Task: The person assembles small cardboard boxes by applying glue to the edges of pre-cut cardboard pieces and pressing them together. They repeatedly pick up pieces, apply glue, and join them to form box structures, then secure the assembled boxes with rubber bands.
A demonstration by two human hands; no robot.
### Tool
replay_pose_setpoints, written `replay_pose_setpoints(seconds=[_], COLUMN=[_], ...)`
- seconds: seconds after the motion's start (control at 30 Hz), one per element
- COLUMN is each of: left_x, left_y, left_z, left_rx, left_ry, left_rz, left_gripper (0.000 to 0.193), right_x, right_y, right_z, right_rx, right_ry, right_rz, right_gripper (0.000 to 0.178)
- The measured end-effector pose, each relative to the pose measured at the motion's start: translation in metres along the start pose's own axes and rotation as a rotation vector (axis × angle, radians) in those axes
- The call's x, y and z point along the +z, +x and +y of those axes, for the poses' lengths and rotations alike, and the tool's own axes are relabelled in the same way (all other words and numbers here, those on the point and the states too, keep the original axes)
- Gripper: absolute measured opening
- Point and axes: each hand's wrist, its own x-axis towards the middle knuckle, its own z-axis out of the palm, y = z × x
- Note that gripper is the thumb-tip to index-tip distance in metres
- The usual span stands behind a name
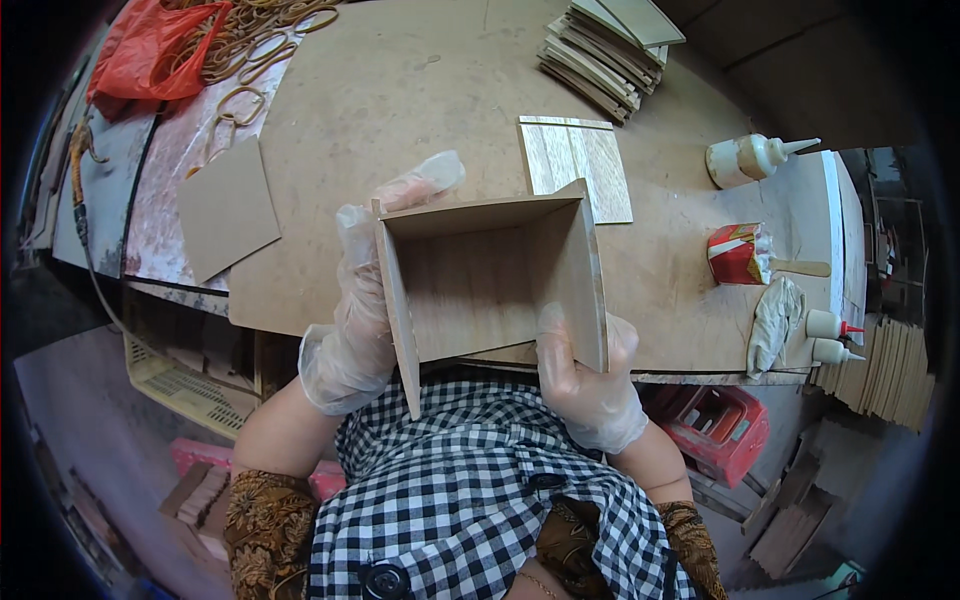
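Observation:
Between my two hands is a small wooden box, its open side toward me and a panel lacking along the near lower edge. My left hand, in a clear plastic glove, is closed around its left side panel, with fingers reaching behind the top edge. My right hand, gloved the same way, grips the lower end of the right panel, thumb inside the box. Just behind the box a flat, pale wooden panel lies on the table.
At the back stands a stack of thin boards. To the right are a glue bottle, a red cup with a wooden stick, a rag and small bottles. Leftward lie a square board, a red bag and rubber bands.

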Motion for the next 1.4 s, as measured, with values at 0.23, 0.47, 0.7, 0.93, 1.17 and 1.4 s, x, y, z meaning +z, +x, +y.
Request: replay_pose_setpoints(seconds=[0.23, 0.47, 0.7, 0.93, 1.17, 1.4], left_x=[-0.007, 0.004, -0.036, -0.026, 0.002, 0.058], left_y=[0.001, 0.002, 0.026, 0.086, 0.167, 0.183], left_z=[-0.011, 0.0, 0.013, 0.061, 0.026, 0.041], left_rx=[0.113, 0.022, 0.458, 0.265, 0.014, -0.088], left_ry=[-0.017, -0.28, 0.131, 0.6, 0.962, 1.489], left_rz=[-0.063, 0.037, 0.153, -0.011, -0.445, -0.666], left_gripper=[0.073, 0.073, 0.052, 0.029, 0.067, 0.09], right_x=[0.005, -0.02, -0.043, -0.022, -0.011, -0.012], right_y=[-0.004, 0.003, -0.039, -0.055, -0.056, -0.056], right_z=[0.003, -0.009, 0.006, 0.034, 0.046, 0.045], right_rx=[-0.04, 0.337, 0.26, 0.32, 0.278, 0.287], right_ry=[-0.06, 0.376, 0.719, 0.886, 1.011, 0.995], right_rz=[0.074, -0.134, 0.122, 0.255, 0.399, 0.386], right_gripper=[0.061, 0.087, 0.1, 0.074, 0.053, 0.054])
